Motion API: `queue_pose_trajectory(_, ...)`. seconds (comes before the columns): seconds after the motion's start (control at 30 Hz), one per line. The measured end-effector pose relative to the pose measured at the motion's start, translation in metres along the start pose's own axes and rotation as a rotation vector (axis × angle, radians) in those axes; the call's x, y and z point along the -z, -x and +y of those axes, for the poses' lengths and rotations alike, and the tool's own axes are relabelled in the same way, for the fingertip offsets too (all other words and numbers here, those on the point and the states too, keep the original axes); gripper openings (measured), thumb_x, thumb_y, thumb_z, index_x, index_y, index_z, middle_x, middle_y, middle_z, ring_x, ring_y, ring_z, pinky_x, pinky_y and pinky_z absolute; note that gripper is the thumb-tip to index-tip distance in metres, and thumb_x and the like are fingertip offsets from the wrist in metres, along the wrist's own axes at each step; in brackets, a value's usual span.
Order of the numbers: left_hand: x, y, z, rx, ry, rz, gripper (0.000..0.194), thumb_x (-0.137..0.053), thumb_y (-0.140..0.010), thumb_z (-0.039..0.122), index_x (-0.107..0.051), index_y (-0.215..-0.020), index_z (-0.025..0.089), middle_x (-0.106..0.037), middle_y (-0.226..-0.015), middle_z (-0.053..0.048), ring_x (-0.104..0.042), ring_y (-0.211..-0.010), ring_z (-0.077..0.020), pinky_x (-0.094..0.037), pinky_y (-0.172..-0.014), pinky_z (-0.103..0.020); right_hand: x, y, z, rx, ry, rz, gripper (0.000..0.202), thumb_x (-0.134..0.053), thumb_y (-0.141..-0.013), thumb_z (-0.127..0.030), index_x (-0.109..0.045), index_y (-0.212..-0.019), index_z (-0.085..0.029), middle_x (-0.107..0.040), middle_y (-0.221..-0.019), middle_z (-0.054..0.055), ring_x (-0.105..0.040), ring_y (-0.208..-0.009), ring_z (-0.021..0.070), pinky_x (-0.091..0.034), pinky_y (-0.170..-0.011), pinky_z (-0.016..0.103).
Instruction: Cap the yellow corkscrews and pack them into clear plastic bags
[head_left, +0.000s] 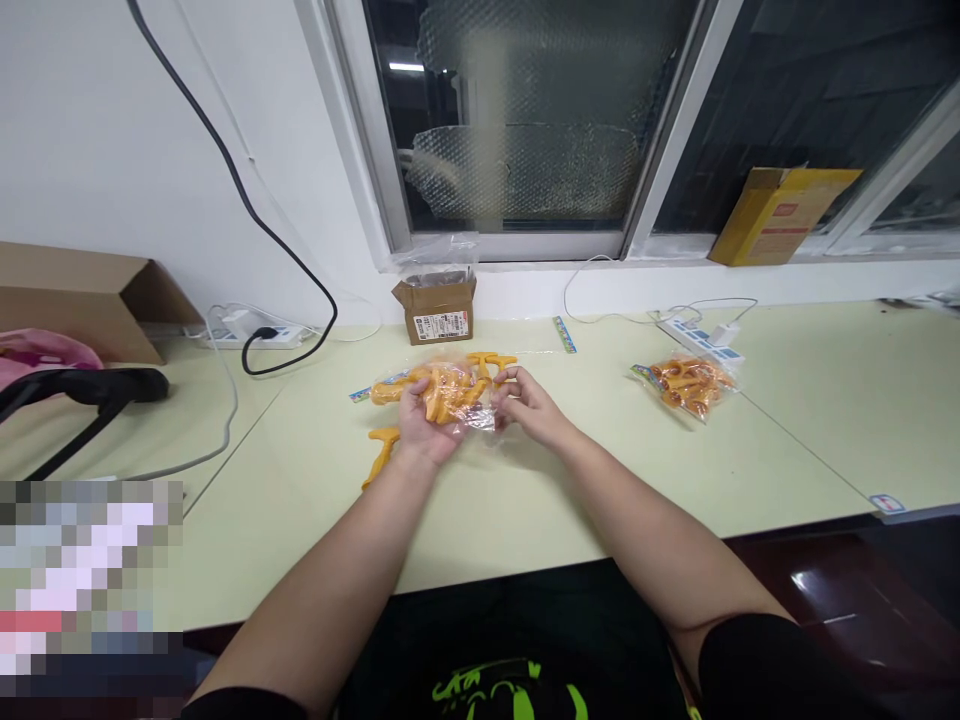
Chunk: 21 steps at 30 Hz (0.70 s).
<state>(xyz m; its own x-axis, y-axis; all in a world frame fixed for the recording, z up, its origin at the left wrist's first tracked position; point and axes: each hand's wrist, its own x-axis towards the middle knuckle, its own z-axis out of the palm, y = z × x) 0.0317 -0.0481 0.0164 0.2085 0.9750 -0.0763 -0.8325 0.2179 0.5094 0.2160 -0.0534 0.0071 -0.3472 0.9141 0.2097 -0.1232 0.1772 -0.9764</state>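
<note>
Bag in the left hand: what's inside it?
Several orange pieces show through the clear plastic of the bag. The left hand covers part of it, and the pieces overlap, so what lies underneath and the exact count can't be seen.

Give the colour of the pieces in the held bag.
The pieces are yellow-orange, seen in the head view.

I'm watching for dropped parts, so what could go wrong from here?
The clear bag in the left hand might spill orange pieces if its end by the right hand is open; I can't tell. The loose orange piece near the left wrist could be knocked by that arm. The other filled bag lies close to the power strip, so sliding it might nudge the plug there.
</note>
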Motion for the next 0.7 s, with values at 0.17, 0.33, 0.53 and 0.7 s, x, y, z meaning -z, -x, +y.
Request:
queue_pose_trajectory(0.17,0.001,-0.002,0.005,-0.048,0.002,0.033,0.032,-0.052,-0.087,0.038,-0.071,-0.101,0.016,-0.075,-0.103,-0.013,-0.072,-0.097,-0.0285,-0.060,-0.085,-0.044,-0.001,-0.003,-0.006,-0.064,-0.081,0.049,0.036,-0.073,-0.074,-0.035,-0.045,-0.093,-0.024,-0.054,-0.059,-0.012,-0.059,-0.049,0.0110,-0.055,-0.050,0.025)
queue_pose_trajectory(0.33,-0.006,0.003,0.010,-0.111,0.039,0.016,0.052,-0.058,-0.087,0.067,-0.070,-0.107,0.020,-0.073,-0.113,-0.014,-0.069,-0.111,-0.0346,-0.058,-0.094,-0.054,0.003,-0.006,-0.007,-0.113,-0.087,0.178,0.028,-0.065,-0.069,-0.030,-0.044,-0.086,-0.025,-0.050,-0.052,-0.013,-0.048,-0.040,0.0090,-0.043,-0.040,0.020)
queue_pose_trajectory(0.53,-0.001,0.001,0.018,-0.124,-0.003,0.022,0.076,-0.046,-0.083,0.087,-0.069,-0.116,0.023,-0.073,-0.121,-0.014,-0.067,-0.119,-0.0370,-0.059,-0.094,-0.056,0.024,-0.017,0.009,-0.115,-0.001,0.289,0.018,-0.060,-0.075,-0.033,-0.048,-0.086,-0.025,-0.054,-0.062,-0.008,-0.051,-0.053,0.0119,-0.049,-0.054,0.026)
queue_pose_trajectory(0.7,0.007,-0.004,0.015,-0.122,-0.098,-0.055,0.074,-0.049,-0.084,0.085,-0.067,-0.123,0.025,-0.073,-0.123,-0.011,-0.068,-0.118,-0.0356,-0.058,-0.097,-0.053,0.046,-0.030,0.042,0.078,0.631,0.258,0.038,-0.058,-0.084,-0.029,-0.064,-0.121,-0.021,-0.063,-0.128,0.011,-0.057,-0.121,0.0257,-0.045,-0.106,0.046)
